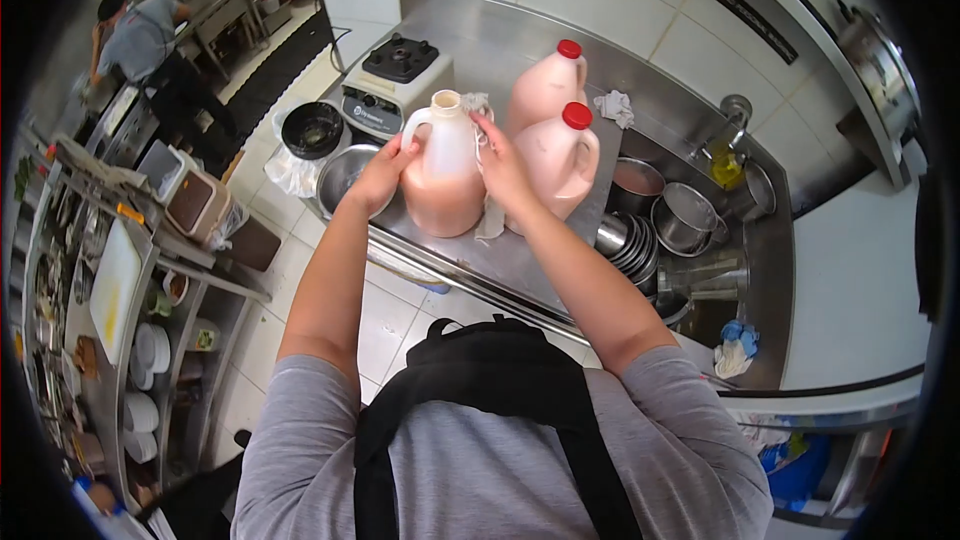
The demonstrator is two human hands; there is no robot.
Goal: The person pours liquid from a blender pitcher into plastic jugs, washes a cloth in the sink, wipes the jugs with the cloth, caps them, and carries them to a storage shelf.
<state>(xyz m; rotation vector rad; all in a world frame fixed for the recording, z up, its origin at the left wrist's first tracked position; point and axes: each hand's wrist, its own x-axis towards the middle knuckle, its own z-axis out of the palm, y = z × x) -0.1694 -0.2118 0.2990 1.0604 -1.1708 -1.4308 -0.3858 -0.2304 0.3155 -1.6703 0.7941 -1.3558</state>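
An uncapped plastic jug (443, 190), partly filled with a pink-orange liquid, stands upright on the steel counter. My left hand (383, 172) is closed on its handle side, with the thumb by the handle. On the opposite side, my right hand (503, 165) presses against the jug's shoulder with a pale cloth (491, 222) bunched under it; its fingers partly hide the cloth. Just right of that hand are a red-capped jug (550, 165) full of pink liquid and another red-capped jug (545, 90) behind it.
Left of the jug sit a blender base (398, 75), a black container (312, 130) and a metal bowl (345, 175). The sink (775, 290) at right holds several metal pots and a faucet (735, 115). A co-worker (150, 45) stands at the far left.
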